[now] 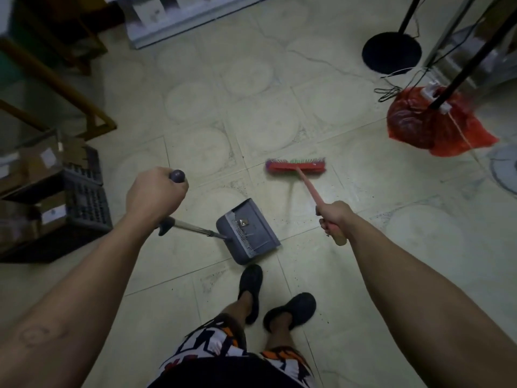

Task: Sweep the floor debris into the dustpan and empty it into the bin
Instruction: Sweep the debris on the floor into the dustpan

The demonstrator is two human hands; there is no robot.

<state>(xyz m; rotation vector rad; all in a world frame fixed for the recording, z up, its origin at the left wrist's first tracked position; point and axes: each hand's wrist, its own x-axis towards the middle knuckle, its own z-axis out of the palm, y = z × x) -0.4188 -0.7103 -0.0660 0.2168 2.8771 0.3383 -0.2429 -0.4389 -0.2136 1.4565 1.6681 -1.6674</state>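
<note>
Pale tiled floor [251, 113] with faint round patterns. Red plastic bag [436, 127] right side, full, on the floor; a black pole [472, 68] runs down into it. Round black stand base [391, 53] upper right, thin cables [391, 89] trailing beside it. Dark slotted crate [84, 200] on the left, cardboard boxes [33, 169] against it. Wooden frame [67, 88] upper left, possibly a chair or rack. White shelf unit [179, 21] along the top, blurred.

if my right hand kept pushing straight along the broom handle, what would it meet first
Likely the red plastic broom head itself, since the right hand points down the pink handle toward it. Beyond that lies bare pale tiled floor; depth is hard to judge.
</note>
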